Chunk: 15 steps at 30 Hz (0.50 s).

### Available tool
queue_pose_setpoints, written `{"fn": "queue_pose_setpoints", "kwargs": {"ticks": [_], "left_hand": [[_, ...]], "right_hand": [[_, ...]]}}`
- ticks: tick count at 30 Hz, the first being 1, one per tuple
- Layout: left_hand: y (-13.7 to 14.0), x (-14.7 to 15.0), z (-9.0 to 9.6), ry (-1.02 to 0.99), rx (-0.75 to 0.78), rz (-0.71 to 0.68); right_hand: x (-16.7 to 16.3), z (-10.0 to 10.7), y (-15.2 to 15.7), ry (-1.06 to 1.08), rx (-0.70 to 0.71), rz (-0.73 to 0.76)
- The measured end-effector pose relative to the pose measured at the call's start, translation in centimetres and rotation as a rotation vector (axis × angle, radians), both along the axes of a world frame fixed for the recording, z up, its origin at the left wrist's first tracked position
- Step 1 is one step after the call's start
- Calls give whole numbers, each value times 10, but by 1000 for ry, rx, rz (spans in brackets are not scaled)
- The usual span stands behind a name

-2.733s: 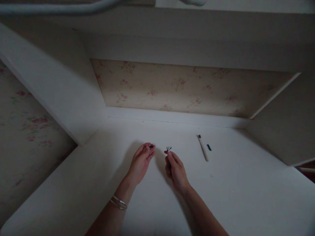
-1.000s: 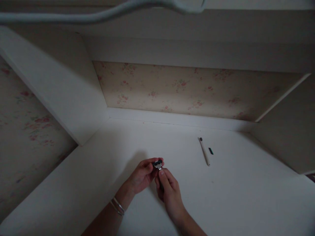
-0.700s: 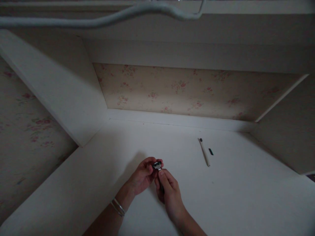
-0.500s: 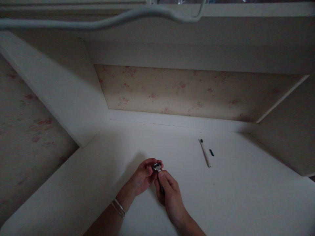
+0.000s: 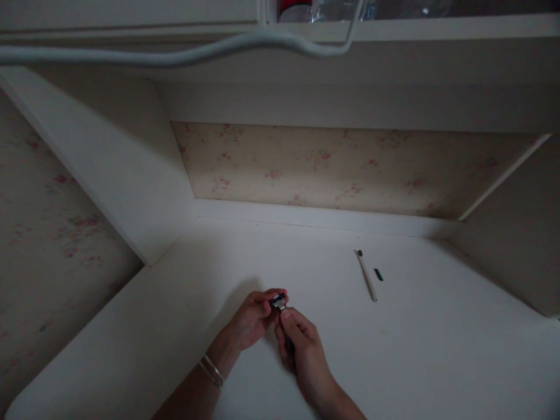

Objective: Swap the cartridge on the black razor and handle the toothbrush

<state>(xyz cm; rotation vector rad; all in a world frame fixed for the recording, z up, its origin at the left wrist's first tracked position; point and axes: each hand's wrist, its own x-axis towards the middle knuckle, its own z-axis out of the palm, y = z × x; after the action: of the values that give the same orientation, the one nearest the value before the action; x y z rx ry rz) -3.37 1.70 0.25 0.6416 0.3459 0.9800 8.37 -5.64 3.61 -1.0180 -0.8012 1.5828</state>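
Between my two hands, low in the middle of the head view, is a razor (image 5: 279,303) with a silver neck and a dark head. My left hand (image 5: 251,318) pinches the razor's head between thumb and fingers. Wrapped round the dark handle is my right hand (image 5: 301,344), its thumb pressed up near the silver neck. The fingers cover much of the head and most of the handle.
A pale toothbrush (image 5: 367,276) with a dark head lies on the white table (image 5: 429,326), right of my hands. Beside it is a small dark green-black strip (image 5: 378,275). A white bent bar (image 5: 196,55) crosses the top, below a shelf (image 5: 437,30).
The view has tipped up slightly, showing more of the shelf. Both hands keep their grip on the razor; its head has turned slightly.
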Motion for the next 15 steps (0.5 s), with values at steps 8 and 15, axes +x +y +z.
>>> {"fn": "queue_pose_setpoints", "kwargs": {"ticks": [8,15], "left_hand": [[6,-7,-3,130,96,-57],[8,-11,-1,203,115,-100]], "right_hand": [[3,1,1,-37,-63,60],[3,8,-3,-22,-112,56]]}}
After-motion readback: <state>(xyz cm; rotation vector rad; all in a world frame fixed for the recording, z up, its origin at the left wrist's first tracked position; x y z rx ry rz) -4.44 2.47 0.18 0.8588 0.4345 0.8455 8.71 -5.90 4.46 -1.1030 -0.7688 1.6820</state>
